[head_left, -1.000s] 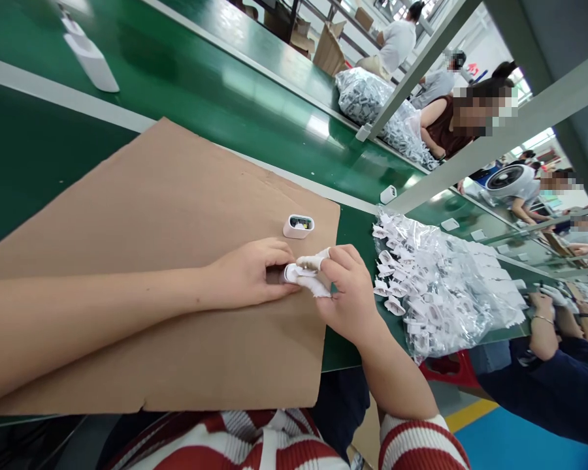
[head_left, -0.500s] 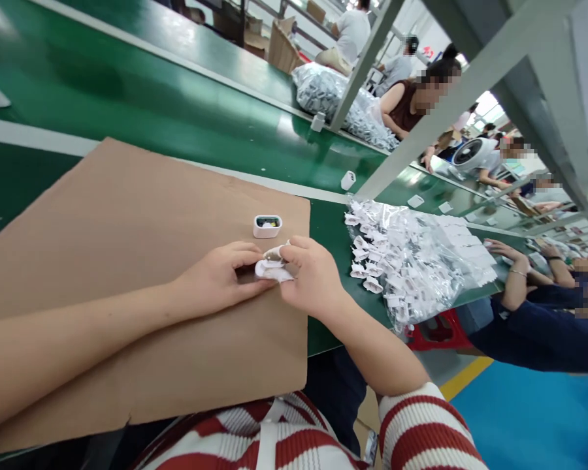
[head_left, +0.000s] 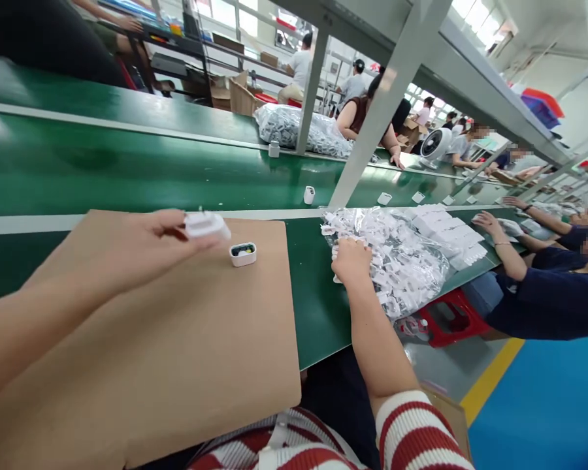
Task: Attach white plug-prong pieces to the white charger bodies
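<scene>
My left hand (head_left: 142, 245) is raised over the brown cardboard sheet (head_left: 166, 339) and pinches a small white plastic charger piece (head_left: 206, 225) between thumb and fingers. Just right of it, an open white charger shell (head_left: 243, 254) lies on the cardboard. My right hand (head_left: 351, 260) has reached to the right and rests on a clear bag of small white plug parts (head_left: 396, 254) on the green bench; its fingers curl down into the pile, and what they hold is hidden.
A green conveyor belt (head_left: 127, 170) runs behind the cardboard, carrying several white charger bodies (head_left: 309, 194). A slanted grey frame post (head_left: 377, 111) rises behind the bag. A second bag of parts (head_left: 294, 127) lies across the belt. Other people work at the right and far side.
My hands, joined over one white piece before, have parted. The left lifted the piece up and to the left; the right went right to the bag. My view tilted up.
</scene>
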